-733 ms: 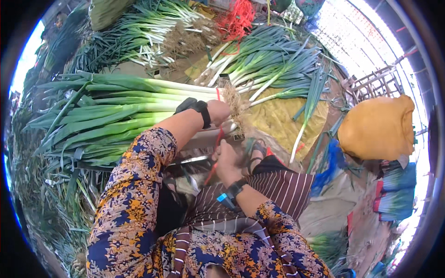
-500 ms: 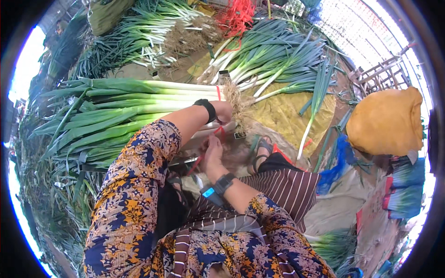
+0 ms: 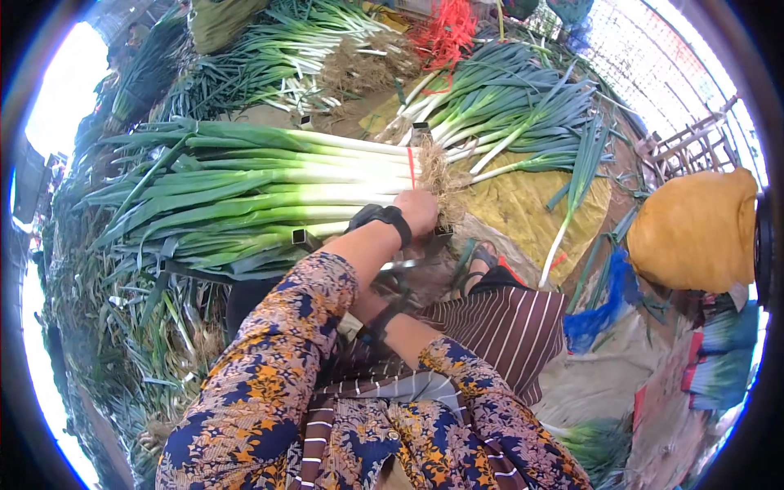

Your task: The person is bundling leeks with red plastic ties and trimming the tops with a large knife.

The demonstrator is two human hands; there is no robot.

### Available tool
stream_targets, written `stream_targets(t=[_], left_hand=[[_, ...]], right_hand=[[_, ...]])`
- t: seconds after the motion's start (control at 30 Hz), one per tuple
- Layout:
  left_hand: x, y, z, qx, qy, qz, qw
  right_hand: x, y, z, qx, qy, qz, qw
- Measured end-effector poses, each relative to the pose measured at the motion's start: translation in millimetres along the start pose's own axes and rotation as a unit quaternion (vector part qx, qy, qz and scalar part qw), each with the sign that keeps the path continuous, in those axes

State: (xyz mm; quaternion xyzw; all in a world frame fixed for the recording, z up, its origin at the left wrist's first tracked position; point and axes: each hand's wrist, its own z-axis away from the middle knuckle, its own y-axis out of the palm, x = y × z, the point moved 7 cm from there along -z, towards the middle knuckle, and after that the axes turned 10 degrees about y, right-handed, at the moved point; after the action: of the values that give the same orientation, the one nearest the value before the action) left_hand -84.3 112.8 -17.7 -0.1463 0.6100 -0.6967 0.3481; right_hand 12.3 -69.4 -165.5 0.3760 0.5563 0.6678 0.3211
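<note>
A big bundle of leeks lies across a low stand, green leaves to the left and roots to the right. Around the white stems close to the roots runs a red strip. My left hand is closed at the near side of the bundle, right below that strip; its fingertips are hidden, so what it grips does not show. Beneath my left forearm is my right hand, mostly covered, low beside the stand, its fingers out of sight.
Dark square tube ends of the stand stick up around the bundle. Loose leeks lie beyond on a yellow sheet. Red strips hang at the back. A yellow-orange sack-like thing and blue netting are at right.
My left hand has moved slightly right and down along the bundle's near edge. My right hand has dropped toward me, under the left forearm. The view has shifted a little.
</note>
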Motion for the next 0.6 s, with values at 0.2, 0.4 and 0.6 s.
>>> stream_targets(t=[0.2, 0.4, 0.6], left_hand=[[2, 11, 12, -0.073, -0.083, -0.055, 0.992], [-25, 27, -18, 0.010, -0.145, -0.116, 0.983], [10, 64, -20, 0.049, -0.168, 0.040, 0.984]], right_hand=[[-21, 149, 111, 0.123, 0.207, 0.741, 0.627], [82, 189, 174, 0.295, 0.372, 0.823, 0.311], [195, 244, 26, -0.011, 0.124, 0.932, 0.341]])
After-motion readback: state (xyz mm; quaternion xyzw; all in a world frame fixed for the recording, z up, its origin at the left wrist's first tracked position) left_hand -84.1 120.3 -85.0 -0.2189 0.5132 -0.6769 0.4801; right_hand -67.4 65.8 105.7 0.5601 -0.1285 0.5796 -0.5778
